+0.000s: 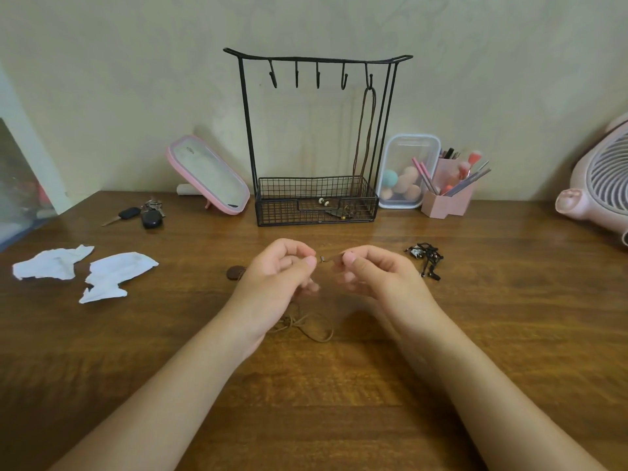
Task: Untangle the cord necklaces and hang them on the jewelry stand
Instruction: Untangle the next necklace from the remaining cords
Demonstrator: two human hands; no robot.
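My left hand point(282, 270) and my right hand point(373, 271) pinch the two ends of a thin tan cord necklace point(306, 326) just above the wooden table; a small metal clasp shows between the fingertips. The cord's slack lies looped on the table under my wrists, and a brown round pendant point(235, 272) peeks out left of my left hand. A black cord necklace point(426, 256) lies bunched to the right. At the back stands the black wire jewelry stand point(246, 130). One brown cord necklace point(366, 130) hangs from its rightmost hook, with beads resting in the basket.
Two crumpled white tissues point(102, 271) lie at the left. Keys point(146, 214) and a pink mirror point(207, 176) sit left of the stand. A clear container of sponges point(407, 171), a pink brush holder point(448, 192) and a pink fan point(598, 178) stand at the right.
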